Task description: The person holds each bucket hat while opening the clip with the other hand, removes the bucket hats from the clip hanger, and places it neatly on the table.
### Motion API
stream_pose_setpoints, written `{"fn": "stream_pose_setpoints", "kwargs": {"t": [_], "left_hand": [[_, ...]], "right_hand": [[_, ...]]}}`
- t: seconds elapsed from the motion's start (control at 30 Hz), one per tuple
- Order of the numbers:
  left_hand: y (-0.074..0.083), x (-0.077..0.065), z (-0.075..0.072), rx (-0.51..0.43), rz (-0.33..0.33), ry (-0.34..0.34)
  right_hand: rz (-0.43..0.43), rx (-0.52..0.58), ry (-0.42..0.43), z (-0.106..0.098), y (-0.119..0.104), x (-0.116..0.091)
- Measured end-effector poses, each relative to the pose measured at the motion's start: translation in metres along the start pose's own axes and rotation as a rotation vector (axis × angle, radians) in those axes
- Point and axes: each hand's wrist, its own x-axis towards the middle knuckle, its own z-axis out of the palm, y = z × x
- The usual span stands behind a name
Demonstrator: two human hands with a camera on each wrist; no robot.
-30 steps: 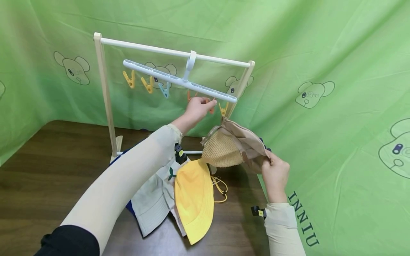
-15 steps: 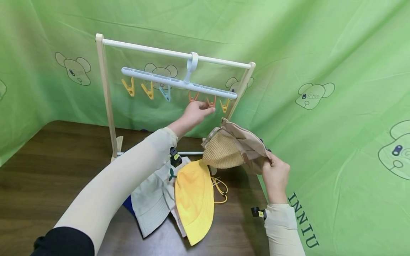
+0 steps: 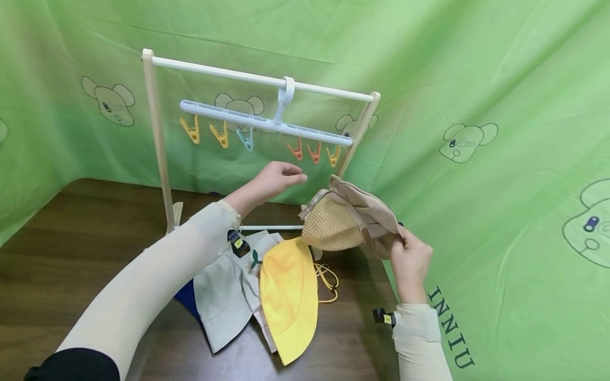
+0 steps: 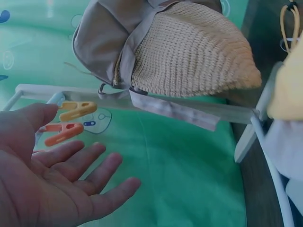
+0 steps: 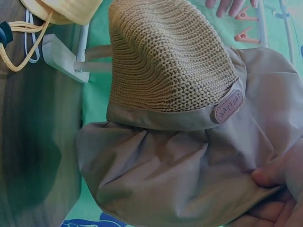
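Note:
My right hand [image 3: 411, 259] grips the taupe fabric brim of a sun hat [image 3: 333, 225], thumb on top and fingers beneath. The hat has a woven straw crown, and its leather label [image 5: 229, 106] shows in the right wrist view. My left hand [image 3: 269, 182] hangs just below the pale blue hanger [image 3: 229, 114], fingers loosely spread and holding nothing. Right above it dangle two orange clothespins; the nearer orange clothespin [image 3: 295, 149] sits left of the other orange clothespin [image 3: 314, 152]. A yellow clothespin [image 3: 333, 156] hangs at the hanger's right end, above the hat.
The hanger hooks over the white rod [image 3: 214, 70] of a wooden-sided rack. Farther left on it hang a blue clothespin [image 3: 245, 139] and two yellow ones. A yellow hat [image 3: 289, 296], a pale grey hat [image 3: 221, 301] and other hats lie overlapped on the brown table [image 3: 62, 264].
My left hand has let go of the orange clothespins and drawn down and left. The hanger, tilted and pulled before, hangs more level. My right hand and the sun hat have barely moved.

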Motion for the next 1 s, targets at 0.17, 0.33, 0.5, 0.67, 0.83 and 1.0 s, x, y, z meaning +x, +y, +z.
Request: {"fn": "stream_pose_setpoints", "kwargs": {"t": [0.17, 0.33, 0.5, 0.67, 0.83, 1.0], "left_hand": [[-0.005, -0.012, -0.008, 0.003, 0.028, -0.013], [-0.006, -0.029, -0.023, 0.027, 0.069, 0.000], [-0.009, -0.051, -0.037, 0.048, 0.081, -0.005], [-0.015, -0.074, -0.047, 0.076, 0.098, -0.017], [-0.022, -0.092, -0.054, 0.089, 0.106, -0.032], [-0.032, -0.104, -0.060, 0.124, 0.104, -0.065]], "right_hand": [[-0.006, -0.007, 0.004, 0.000, 0.002, 0.001], [-0.021, -0.008, 0.008, 0.002, 0.000, 0.001], [-0.027, 0.001, 0.002, 0.005, 0.000, 0.001], [-0.018, -0.005, 0.003, 0.006, 0.001, 0.000], [0.008, -0.005, -0.021, 0.006, 0.001, 0.001], [0.034, 0.001, -0.030, 0.008, 0.003, 0.000]]}}
